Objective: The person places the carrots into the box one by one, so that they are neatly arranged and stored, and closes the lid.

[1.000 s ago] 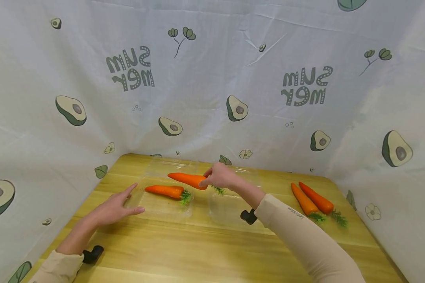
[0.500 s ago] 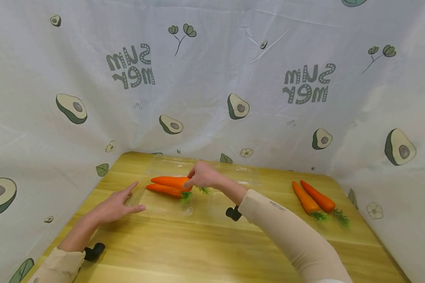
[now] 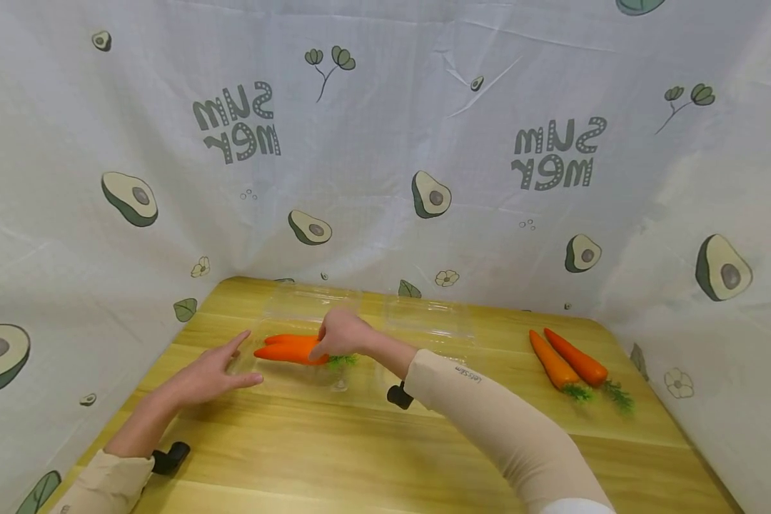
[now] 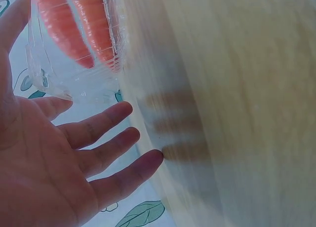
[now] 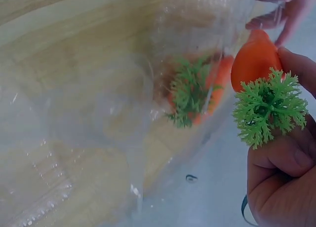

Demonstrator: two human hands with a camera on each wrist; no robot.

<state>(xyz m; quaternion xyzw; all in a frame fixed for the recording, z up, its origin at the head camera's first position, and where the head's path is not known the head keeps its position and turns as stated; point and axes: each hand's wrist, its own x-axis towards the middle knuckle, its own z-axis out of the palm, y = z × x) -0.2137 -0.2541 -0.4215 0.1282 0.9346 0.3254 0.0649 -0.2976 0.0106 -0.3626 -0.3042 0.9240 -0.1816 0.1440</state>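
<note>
My right hand [image 3: 345, 334] grips an orange carrot [image 3: 283, 353] near its leafy end. In the right wrist view, the green leaves [image 5: 269, 106] stick out between thumb and fingers. The carrot is held over a clear plastic container [image 3: 308, 382], its tip pointing left. Behind it a second carrot [image 3: 275, 340] lies in the container, partly covered by the held one and my hand. My left hand [image 3: 205, 375] stays at the container's left side with fingers spread, holding nothing. In the left wrist view, two carrots [image 4: 94, 24] show through the container wall [image 4: 116, 44].
Another clear container [image 3: 427, 318] stands to the right, partly behind my right forearm. Two more carrots [image 3: 565, 360] lie side by side at the right of the wooden table [image 3: 334, 457]. A printed curtain [image 3: 373, 128] hangs behind.
My right hand has carried its carrot left and then toward me, from behind the lying carrot to in front of it, and lower. The left hand has barely moved.
</note>
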